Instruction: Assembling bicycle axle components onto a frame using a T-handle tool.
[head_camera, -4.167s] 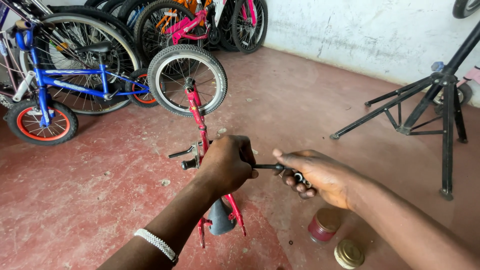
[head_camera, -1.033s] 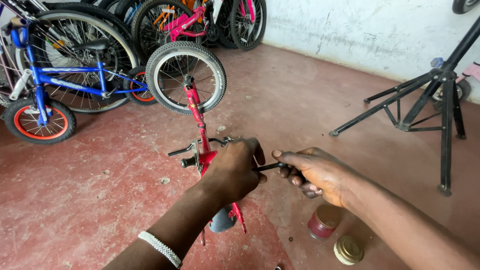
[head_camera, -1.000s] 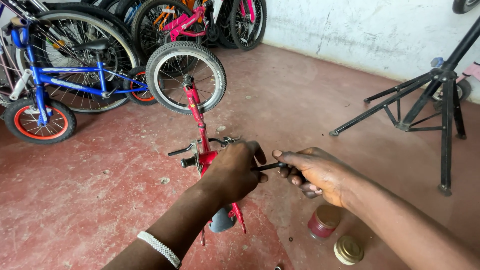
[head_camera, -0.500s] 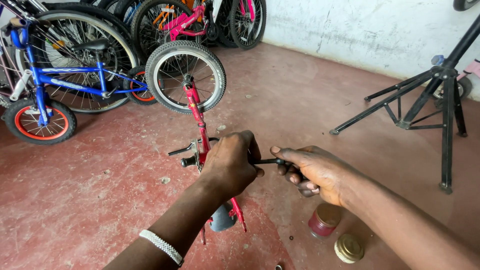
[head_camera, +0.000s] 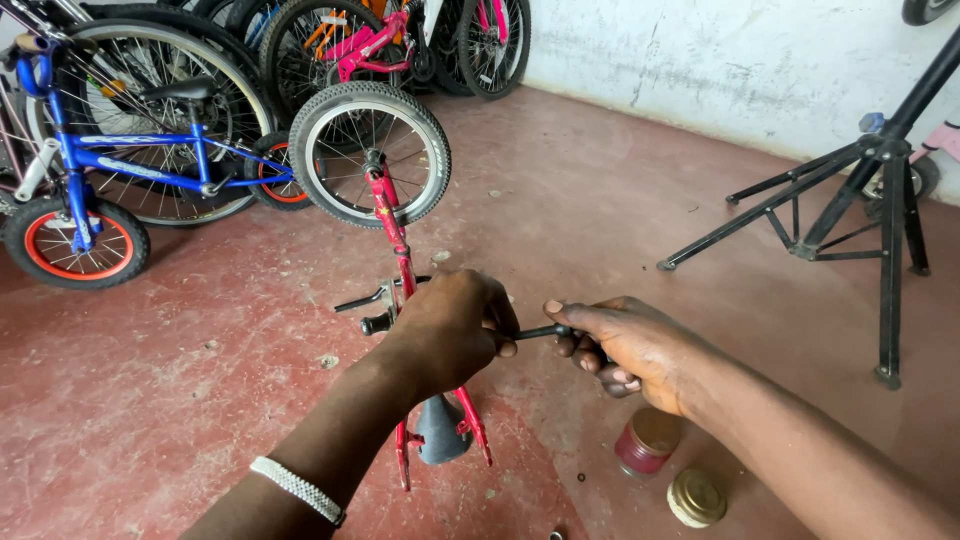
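Note:
A small red bicycle frame (head_camera: 392, 232) stands upside down on the floor, its one wheel (head_camera: 369, 153) pointing away from me and a dark saddle (head_camera: 441, 432) under it. My left hand (head_camera: 450, 330) is closed around the frame near the cranks (head_camera: 368, 310). My right hand (head_camera: 625, 345) grips the handle of a dark metal tool (head_camera: 540, 331) whose other end reaches under my left hand. What the tool's tip touches is hidden.
A red tin (head_camera: 645, 442) and a gold lid (head_camera: 696, 497) lie on the red concrete floor by my right forearm. A blue bicycle (head_camera: 120, 170) and several others stand at the left and back. A black tripod work stand (head_camera: 868, 190) is at right.
My hands have shifted slightly on the frame and tool; the tool handle has swung a little up and down. The bicycle has stayed in place.

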